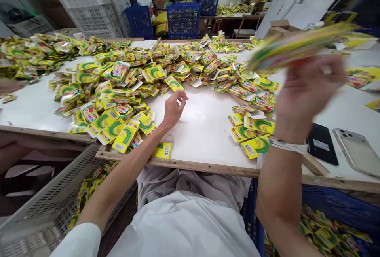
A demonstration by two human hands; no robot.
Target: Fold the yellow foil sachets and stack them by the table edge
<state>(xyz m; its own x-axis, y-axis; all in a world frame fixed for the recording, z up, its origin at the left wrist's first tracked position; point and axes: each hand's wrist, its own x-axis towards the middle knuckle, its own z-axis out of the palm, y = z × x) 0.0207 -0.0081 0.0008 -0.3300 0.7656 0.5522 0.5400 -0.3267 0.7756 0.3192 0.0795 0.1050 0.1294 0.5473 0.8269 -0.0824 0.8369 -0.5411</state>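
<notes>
My right hand (pixel 308 91) is raised above the table's right side, blurred by motion, gripping a stack of flat yellow-green packets (pixel 297 45). My left hand (pixel 173 106) hovers over bare white tabletop (pixel 202 126), fingers loosely curled, nothing in it. It is just right of a heap of small yellow-green packets (pixel 118 91) and near one packet (pixel 173 84) at the heap's edge. More packets (pixel 252 130) lie by my right wrist.
A black phone (pixel 322 144) and a silver phone (pixel 358 152) lie at the right front edge. A grey crate (pixel 44 205) with packets sits lower left, a blue crate (pixel 335 213) lower right. Blue baskets (pixel 183 19) and white crates (pixel 89 4) stand behind. Another person's hand (pixel 7 85) shows at the left edge.
</notes>
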